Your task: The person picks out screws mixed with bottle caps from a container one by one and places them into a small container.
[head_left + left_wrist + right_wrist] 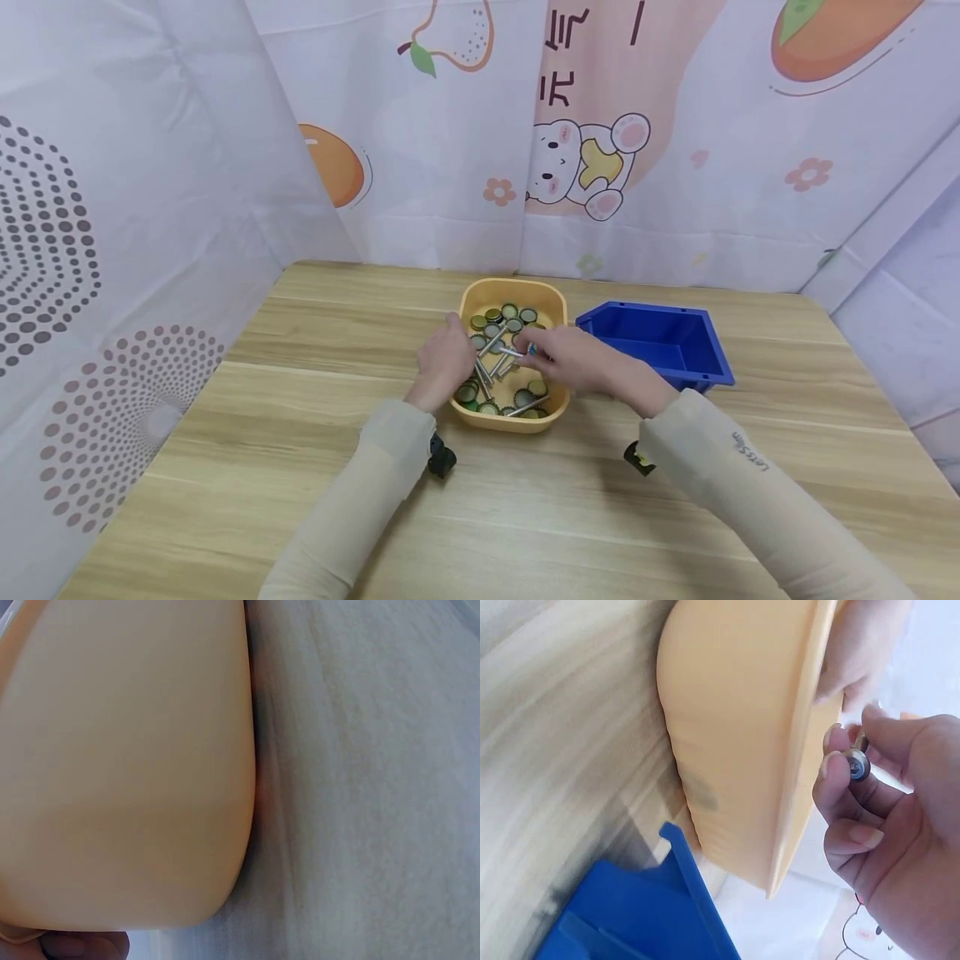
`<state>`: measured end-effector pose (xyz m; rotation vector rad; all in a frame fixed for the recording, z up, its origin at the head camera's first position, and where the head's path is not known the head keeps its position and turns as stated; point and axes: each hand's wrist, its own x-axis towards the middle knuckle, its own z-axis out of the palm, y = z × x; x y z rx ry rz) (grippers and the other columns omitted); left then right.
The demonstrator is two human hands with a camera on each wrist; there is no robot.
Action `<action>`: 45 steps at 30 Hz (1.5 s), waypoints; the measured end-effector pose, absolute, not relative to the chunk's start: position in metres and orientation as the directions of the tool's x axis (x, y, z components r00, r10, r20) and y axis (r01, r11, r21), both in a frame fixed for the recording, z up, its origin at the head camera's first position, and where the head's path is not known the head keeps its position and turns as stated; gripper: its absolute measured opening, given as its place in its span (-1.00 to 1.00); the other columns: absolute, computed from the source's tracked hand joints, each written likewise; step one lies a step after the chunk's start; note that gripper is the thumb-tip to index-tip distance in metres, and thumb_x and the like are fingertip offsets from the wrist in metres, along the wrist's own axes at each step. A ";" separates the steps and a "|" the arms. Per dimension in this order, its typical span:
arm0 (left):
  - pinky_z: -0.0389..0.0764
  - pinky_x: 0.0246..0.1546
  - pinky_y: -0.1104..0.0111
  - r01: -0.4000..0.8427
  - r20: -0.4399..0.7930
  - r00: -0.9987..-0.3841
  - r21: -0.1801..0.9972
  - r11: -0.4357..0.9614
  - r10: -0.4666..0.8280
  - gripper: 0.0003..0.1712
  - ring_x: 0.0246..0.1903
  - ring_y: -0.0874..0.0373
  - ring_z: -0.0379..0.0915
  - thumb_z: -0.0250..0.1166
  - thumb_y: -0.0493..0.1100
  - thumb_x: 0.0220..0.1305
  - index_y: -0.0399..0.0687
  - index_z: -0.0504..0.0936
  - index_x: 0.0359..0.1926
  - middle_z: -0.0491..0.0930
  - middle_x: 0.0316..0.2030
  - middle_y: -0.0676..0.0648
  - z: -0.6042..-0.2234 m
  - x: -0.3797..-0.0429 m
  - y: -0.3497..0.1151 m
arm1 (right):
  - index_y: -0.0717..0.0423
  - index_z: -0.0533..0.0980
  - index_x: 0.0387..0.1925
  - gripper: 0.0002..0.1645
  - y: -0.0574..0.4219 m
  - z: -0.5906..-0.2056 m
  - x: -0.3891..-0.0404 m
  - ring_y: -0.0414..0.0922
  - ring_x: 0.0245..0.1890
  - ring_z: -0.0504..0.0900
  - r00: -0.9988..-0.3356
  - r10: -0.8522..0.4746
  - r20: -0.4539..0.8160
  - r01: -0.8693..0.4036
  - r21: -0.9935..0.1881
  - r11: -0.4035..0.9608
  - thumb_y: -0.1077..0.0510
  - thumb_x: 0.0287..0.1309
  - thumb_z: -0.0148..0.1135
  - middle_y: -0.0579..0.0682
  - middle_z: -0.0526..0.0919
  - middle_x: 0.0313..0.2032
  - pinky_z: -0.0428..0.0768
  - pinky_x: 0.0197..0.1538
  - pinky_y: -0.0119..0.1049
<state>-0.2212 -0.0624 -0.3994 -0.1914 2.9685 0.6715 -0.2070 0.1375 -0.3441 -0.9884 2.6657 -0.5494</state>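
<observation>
A yellow plastic tub (512, 424) stands on the table, with metal bolts (483, 379) and bottle caps (522, 397) lying loose in it. My left hand (447, 360) grips the tub's left rim; in the left wrist view only its fingertips (86, 946) show beyond the tub wall. Over the right half of the tub, my right hand (573, 357) pinches a bolt (858, 764) between thumb and fingers. The bolt's round head faces the right wrist camera, and its shank reaches over the tub's contents in the head view.
Just right of the tub sits a blue plastic bin (716, 346), close to my right forearm. The wooden table (345, 333) meets a white printed curtain (442, 225) at its back edge. Curtains also hang at both sides.
</observation>
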 end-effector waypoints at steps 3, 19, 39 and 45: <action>0.51 -0.40 0.13 -0.146 -0.121 -0.987 0.422 0.895 -0.104 -0.57 -0.42 -0.05 0.52 0.02 -0.12 0.42 -0.20 0.27 0.22 0.55 -0.41 -0.18 -0.400 -0.222 -0.063 | 0.07 0.43 -0.11 -0.85 0.142 -0.341 -0.209 -0.22 -0.52 0.58 -0.755 -0.650 -0.085 -0.549 -0.462 0.697 0.08 0.45 0.04 -0.03 0.65 -0.45 0.46 -0.42 -0.34; 0.48 -0.45 0.16 -0.133 -0.110 -0.989 0.419 0.898 -0.095 -0.66 -0.46 -0.03 0.51 -0.03 -0.12 0.44 -0.18 0.30 0.14 0.53 -0.45 -0.16 -0.399 -0.222 -0.064 | 0.17 0.46 -0.10 -0.86 0.174 -0.324 -0.220 -0.17 -0.56 0.51 -0.787 -0.615 -0.051 -0.498 -0.538 0.681 0.21 0.45 -0.01 0.05 0.61 -0.48 0.53 -0.44 -0.29; 0.45 -0.51 0.22 -0.137 -0.130 -0.987 0.411 0.901 -0.091 -0.61 -0.51 0.00 0.49 0.01 -0.12 0.44 -0.19 0.27 0.18 0.52 -0.49 -0.13 -0.400 -0.222 -0.062 | 0.26 0.44 0.05 -0.69 0.247 -0.324 -0.237 -0.07 -0.44 0.63 -0.864 -0.485 -0.132 -0.267 -0.697 0.665 0.12 0.47 -0.01 0.08 0.61 -0.41 0.61 -0.27 -0.30; 0.45 -0.50 0.21 -0.138 -0.127 -0.988 0.409 0.902 -0.093 -0.64 -0.50 0.00 0.49 0.01 -0.12 0.44 -0.18 0.28 0.15 0.52 -0.48 -0.13 -0.400 -0.222 -0.063 | 0.31 0.41 0.04 -0.69 0.265 -0.329 -0.241 -0.06 -0.41 0.64 -0.877 -0.457 -0.152 -0.224 -0.712 0.666 0.14 0.48 -0.01 0.11 0.60 -0.39 0.65 -0.23 -0.23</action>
